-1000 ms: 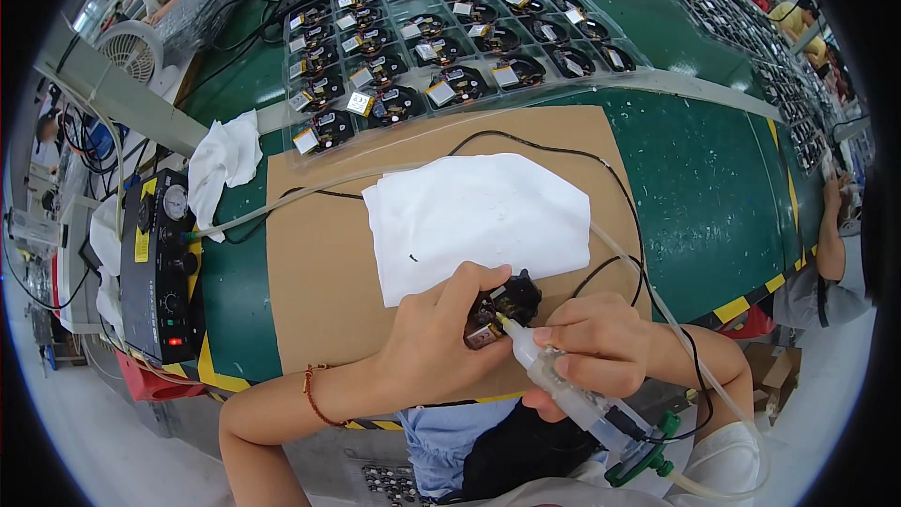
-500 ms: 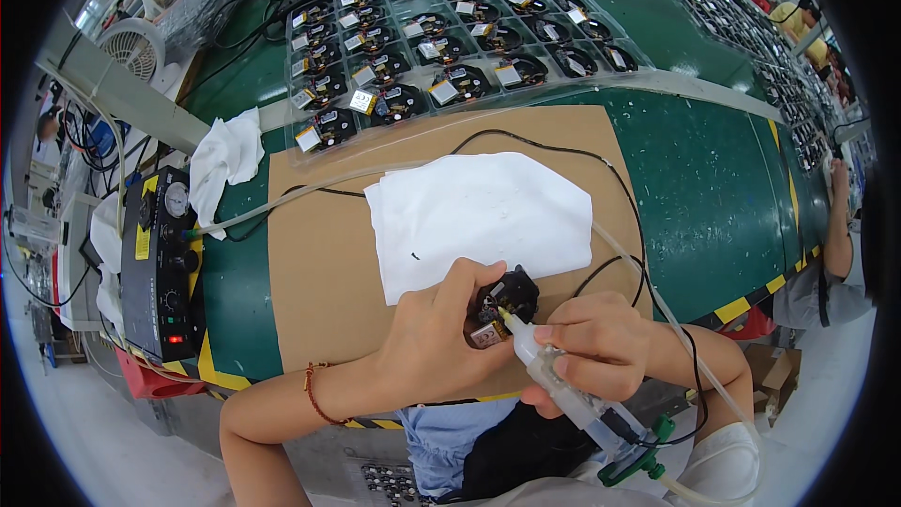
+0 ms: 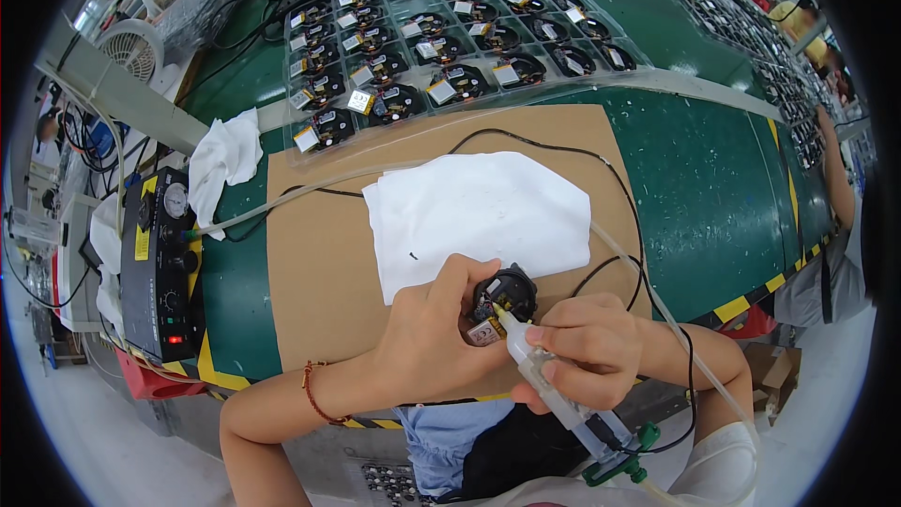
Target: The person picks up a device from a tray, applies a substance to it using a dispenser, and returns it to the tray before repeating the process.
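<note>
Between thumb and fingers, my left hand (image 3: 427,333) grips a round black electronic module (image 3: 511,290) with a small silver, yellow-edged battery (image 3: 485,330) at its near side. My right hand (image 3: 593,345) is wrapped round a translucent dispensing syringe (image 3: 547,374) with a green clamp (image 3: 627,456) at its back end. The syringe slants up to the left, its yellowish tip at the module's inner parts beside the battery; whether it touches cannot be made out. Just beyond both hands lies a white cloth (image 3: 479,216) with a small dark scrap on it.
A brown cardboard sheet (image 3: 319,291) lies under the cloth on the green table (image 3: 694,188). A clear tray (image 3: 399,5) of similar modules stands beyond. At left are a black dispenser box (image 3: 167,263) with a gauge and a crumpled cloth (image 3: 225,161). A hose and black cable cross the sheet.
The syringe and my right hand have shifted slightly left, and the syringe's back end has swung left and down. The module has tilted a little in my left hand, showing more of its round rim.
</note>
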`<action>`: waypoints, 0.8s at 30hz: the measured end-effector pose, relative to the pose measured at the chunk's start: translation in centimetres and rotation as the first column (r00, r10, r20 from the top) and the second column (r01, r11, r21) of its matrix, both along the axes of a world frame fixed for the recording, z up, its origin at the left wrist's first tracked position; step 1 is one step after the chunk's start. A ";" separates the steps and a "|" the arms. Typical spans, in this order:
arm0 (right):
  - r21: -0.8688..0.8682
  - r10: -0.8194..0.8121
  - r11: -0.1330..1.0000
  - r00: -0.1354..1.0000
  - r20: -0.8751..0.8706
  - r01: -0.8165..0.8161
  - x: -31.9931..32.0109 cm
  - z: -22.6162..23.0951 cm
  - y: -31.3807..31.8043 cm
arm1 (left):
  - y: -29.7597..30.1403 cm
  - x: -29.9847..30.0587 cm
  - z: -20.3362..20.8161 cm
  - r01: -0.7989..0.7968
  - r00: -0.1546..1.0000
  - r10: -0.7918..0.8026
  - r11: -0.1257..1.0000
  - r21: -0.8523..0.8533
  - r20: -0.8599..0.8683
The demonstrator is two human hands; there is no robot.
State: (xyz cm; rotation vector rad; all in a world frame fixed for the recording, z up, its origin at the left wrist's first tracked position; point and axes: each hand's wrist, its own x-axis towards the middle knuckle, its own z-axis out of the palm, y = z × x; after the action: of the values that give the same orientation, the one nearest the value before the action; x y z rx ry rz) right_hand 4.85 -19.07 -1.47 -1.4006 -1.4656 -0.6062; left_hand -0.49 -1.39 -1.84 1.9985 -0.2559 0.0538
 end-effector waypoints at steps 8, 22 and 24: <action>0.011 0.021 1.000 0.999 -0.047 -0.020 0.2 -0.1 -0.1 | 0.2 0.2 0.1 0.001 0.998 -0.001 1.000 -0.004 -0.060; 0.006 0.049 0.999 0.985 -0.166 -0.048 0.3 0.7 -0.5 | 0.3 0.2 0.7 0.020 0.997 -0.022 1.000 -0.023 -0.080; -0.010 0.055 0.998 0.976 -0.210 -0.058 0.3 0.8 -0.5 | 0.3 0.2 0.8 0.032 0.995 -0.035 0.999 -0.031 -0.098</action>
State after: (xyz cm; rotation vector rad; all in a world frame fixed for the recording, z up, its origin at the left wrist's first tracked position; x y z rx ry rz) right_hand 5.12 -19.60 -0.68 -1.3862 -1.3390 -0.3976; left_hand -0.30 -1.05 -1.06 1.9609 -0.2233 -0.0619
